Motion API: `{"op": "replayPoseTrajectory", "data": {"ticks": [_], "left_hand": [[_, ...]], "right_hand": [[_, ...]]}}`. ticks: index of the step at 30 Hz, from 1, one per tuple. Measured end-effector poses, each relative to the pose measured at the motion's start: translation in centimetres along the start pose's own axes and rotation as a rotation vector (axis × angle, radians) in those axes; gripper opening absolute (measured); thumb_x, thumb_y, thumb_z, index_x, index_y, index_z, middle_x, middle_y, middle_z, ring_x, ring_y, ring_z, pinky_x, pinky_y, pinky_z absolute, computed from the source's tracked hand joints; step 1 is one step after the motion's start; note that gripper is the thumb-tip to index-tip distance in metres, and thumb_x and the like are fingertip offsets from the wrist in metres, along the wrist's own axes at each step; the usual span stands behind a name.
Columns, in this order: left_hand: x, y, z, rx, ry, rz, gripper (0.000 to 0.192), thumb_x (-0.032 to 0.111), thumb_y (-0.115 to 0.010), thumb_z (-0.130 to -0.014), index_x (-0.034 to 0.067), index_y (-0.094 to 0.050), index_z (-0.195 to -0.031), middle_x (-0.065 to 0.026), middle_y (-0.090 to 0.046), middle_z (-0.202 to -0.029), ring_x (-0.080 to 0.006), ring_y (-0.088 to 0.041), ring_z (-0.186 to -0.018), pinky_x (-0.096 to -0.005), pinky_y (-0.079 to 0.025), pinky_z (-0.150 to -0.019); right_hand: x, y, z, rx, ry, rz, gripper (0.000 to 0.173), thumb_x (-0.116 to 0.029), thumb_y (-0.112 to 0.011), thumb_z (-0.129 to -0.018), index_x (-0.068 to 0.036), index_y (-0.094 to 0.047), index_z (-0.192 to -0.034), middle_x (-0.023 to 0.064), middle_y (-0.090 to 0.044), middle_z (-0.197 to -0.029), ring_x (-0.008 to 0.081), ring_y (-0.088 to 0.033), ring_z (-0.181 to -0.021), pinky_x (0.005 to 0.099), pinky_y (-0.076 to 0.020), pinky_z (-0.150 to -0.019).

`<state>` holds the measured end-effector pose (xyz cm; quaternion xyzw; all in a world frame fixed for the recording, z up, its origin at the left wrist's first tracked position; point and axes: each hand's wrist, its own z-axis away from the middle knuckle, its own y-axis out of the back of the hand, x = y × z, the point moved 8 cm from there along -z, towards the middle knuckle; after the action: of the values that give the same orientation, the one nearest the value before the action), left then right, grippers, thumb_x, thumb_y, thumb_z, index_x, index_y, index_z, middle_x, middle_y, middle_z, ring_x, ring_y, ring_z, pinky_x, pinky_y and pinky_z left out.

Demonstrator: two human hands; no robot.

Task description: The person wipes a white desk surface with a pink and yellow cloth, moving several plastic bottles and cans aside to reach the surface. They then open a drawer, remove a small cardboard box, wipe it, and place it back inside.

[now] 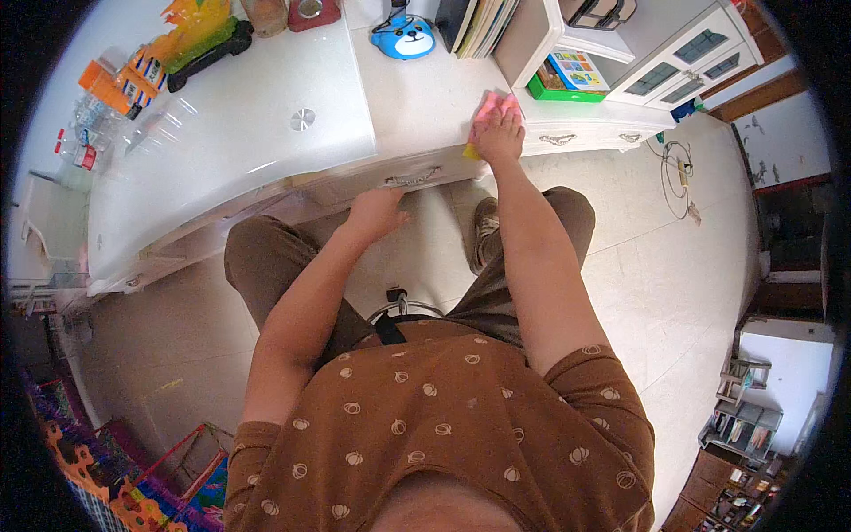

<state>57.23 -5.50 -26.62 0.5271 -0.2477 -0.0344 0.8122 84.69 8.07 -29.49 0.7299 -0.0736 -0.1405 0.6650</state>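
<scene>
My right hand (500,133) presses a pink and yellow cloth (490,105) onto the white desk top (432,100), close to its front edge and beside the white shelf unit. The cloth shows past my fingertips and at the left side of the hand. My left hand (377,213) is at the front of the desk, just below the metal handle (413,177) of a white drawer; its fingertips are partly hidden, and whether they touch the drawer I cannot tell. Nothing is seen in that hand.
A blue bear-faced lamp base (404,38) and upright books (480,30) stand at the back. A green box (565,92) sits in the shelf unit. Orange-labelled bottles (110,90) and a red-capped bottle (76,151) are at the left. A coiled cable (671,176) lies on the floor.
</scene>
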Motion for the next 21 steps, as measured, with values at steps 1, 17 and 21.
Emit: {"op": "replayPoseTrajectory", "data": {"ticks": [1, 17, 21], "left_hand": [[-1.0, -1.3, -1.1, 0.041, 0.054, 0.140, 0.048, 0.034, -0.074, -0.082, 0.003, -0.065, -0.118, -0.0213, -0.069, -0.110, -0.0364, -0.064, -0.110, -0.0485, -0.051, -0.090], [-10.5, -20.3, -13.7, 0.143, 0.530, 2.252, 0.031, 0.035, -0.067, -0.091, 0.010, -0.056, -0.104, -0.0089, -0.058, -0.096, -0.0296, -0.059, -0.097, -0.0520, -0.046, -0.083], [-8.2, -17.2, -12.1, 0.227, 0.568, 2.227, 0.029, 0.031, -0.067, -0.092, 0.009, -0.053, -0.104, -0.0109, -0.055, -0.099, -0.0310, -0.059, -0.096, -0.0531, -0.046, -0.088]], "right_hand": [[0.3, 0.3, -0.1, -0.003, -0.012, 0.004, 0.070, -0.048, -0.037, -0.099, -0.010, -0.029, -0.157, 0.0190, -0.024, -0.164, 0.0342, -0.019, -0.153, 0.0516, -0.0158, -0.121], [-9.9, 0.1, 5.6, 0.043, 0.565, -0.103, 0.062, -0.042, -0.046, -0.100, -0.013, -0.037, -0.154, 0.0131, -0.033, -0.161, 0.0342, -0.029, -0.149, 0.0502, -0.0229, -0.120], [-8.7, 1.0, 7.7, 0.150, 0.618, -0.174, 0.060, -0.031, -0.056, -0.095, -0.015, -0.041, -0.151, 0.0134, -0.040, -0.156, 0.0323, -0.038, -0.144, 0.0487, -0.0301, -0.117]]}}
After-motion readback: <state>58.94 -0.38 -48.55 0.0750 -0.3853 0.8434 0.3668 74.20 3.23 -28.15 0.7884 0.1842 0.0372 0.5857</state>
